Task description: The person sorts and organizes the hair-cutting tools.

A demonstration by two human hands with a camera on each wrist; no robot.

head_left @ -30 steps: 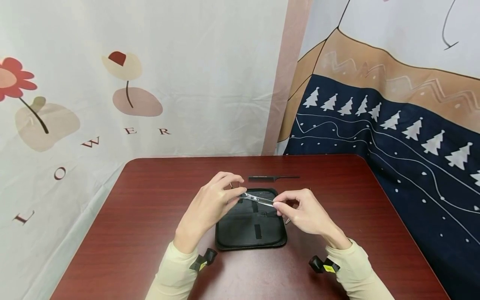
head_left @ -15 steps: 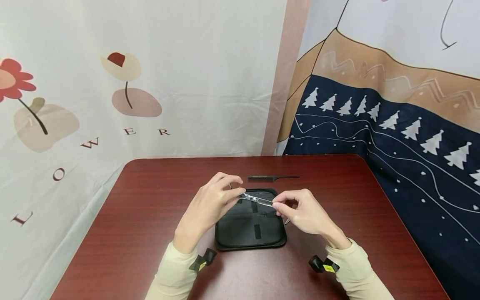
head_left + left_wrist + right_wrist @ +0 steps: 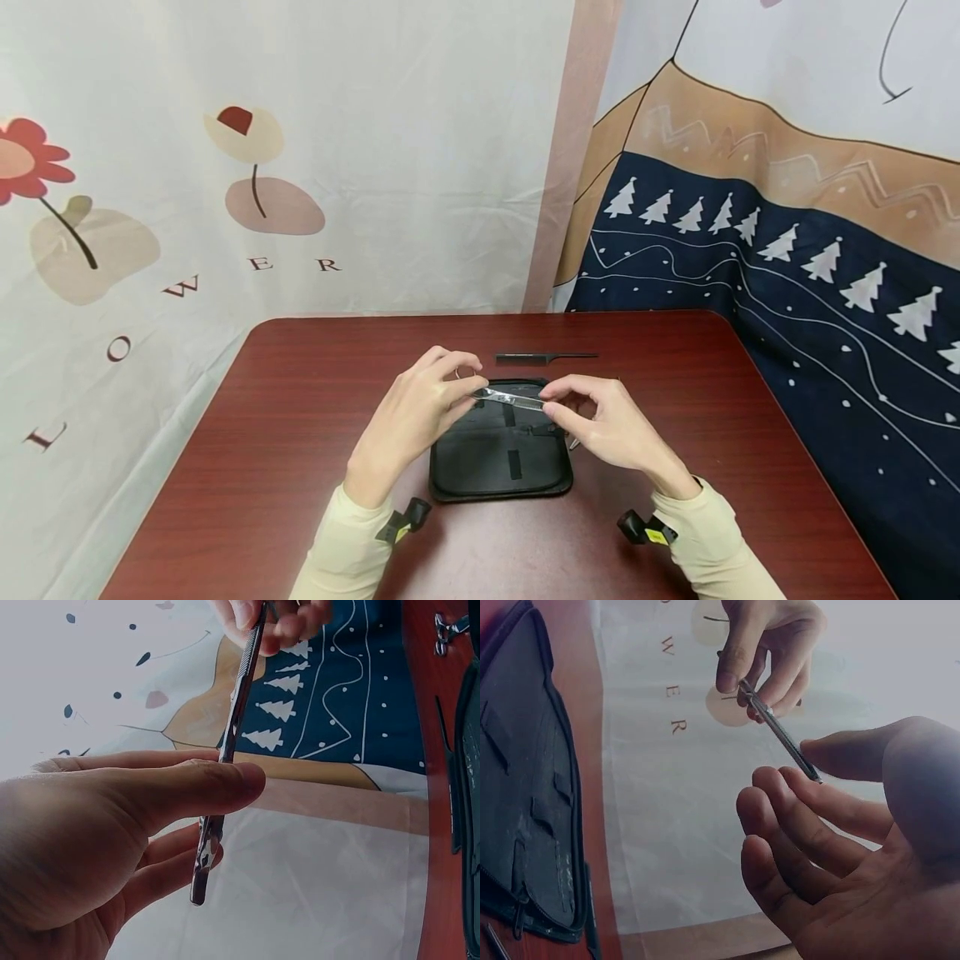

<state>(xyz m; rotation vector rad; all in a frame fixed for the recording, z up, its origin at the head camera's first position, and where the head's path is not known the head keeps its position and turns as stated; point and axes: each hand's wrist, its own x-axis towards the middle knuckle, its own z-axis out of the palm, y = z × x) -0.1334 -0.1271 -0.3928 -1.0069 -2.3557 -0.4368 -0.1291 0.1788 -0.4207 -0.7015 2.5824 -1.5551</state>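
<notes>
Both hands hold a slim silver metal tool (image 3: 513, 400) level above an open black zip case (image 3: 498, 462) on the red-brown table (image 3: 285, 417). My left hand (image 3: 420, 408) pinches its left end, where a finger ring shows. My right hand (image 3: 600, 421) pinches the other tip between thumb and forefinger. In the left wrist view the tool (image 3: 232, 720) runs from my left thumb (image 3: 187, 787) up to the right hand (image 3: 277, 619), and its edge looks toothed. The right wrist view shows the tool (image 3: 780, 735) between the left hand (image 3: 769, 645) and right hand (image 3: 840, 847).
A black tail comb (image 3: 543, 356) lies behind the case. A small metal tool (image 3: 573, 443) lies on the table by the case's right edge, under the right hand. Patterned cloth hangs behind and to the right of the table.
The right hand has shifted slightly up and left along the tool's tip. The left hand and the case have barely moved.
</notes>
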